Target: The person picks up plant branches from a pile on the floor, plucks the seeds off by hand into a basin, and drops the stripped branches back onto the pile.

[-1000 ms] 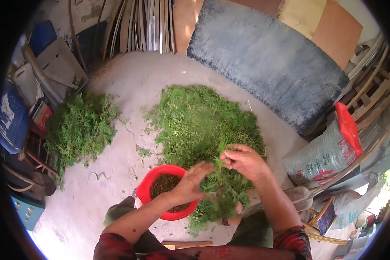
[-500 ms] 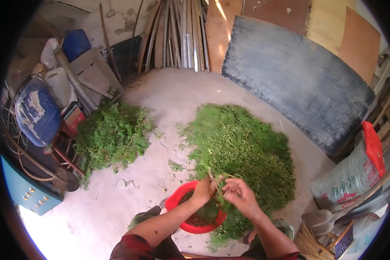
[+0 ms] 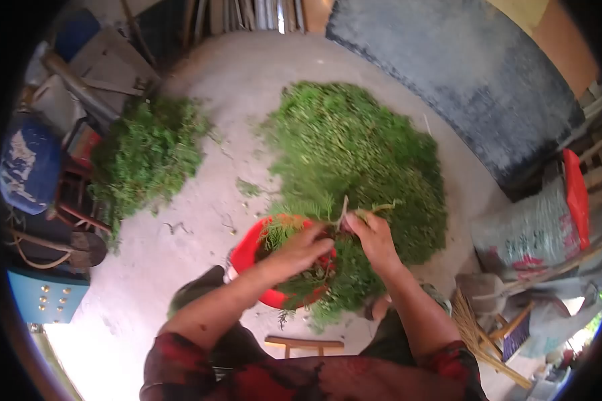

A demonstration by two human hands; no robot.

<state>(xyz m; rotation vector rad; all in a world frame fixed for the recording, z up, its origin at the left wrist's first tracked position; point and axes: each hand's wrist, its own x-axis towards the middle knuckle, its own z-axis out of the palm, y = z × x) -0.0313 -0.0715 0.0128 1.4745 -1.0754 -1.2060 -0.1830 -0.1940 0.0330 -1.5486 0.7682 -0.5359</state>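
Observation:
My right hand (image 3: pixel 373 239) pinches a green leafy branch (image 3: pixel 281 232) by its pale stem. Close by on the left, my left hand (image 3: pixel 302 250) is closed round the same branch, whose feathery leaves spread past my fingers. Both hands are over the right part of a red plastic basin (image 3: pixel 245 252), with small brownish bits and greenery inside. My left hand and forearm hide much of the basin. Just beyond my hands lies a large heap of cut greenery (image 3: pixel 361 144), dotted with small pale round seeds or fruits.
A smaller pile of greenery (image 3: pixel 150 150) lies on the concrete floor (image 3: pixel 241 107) to the left. A dark board (image 3: pixel 461 73) leans at the back right. Toward the right stand a filled sack (image 3: pixel 525 230) and a straw broom (image 3: pixel 478 327). Near my legs is a wooden stool (image 3: pixel 304 343).
My view has tilted down, so the floor and piles appear higher. My right hand has come down to the stem, and the branch's leaves now spread left over the basin.

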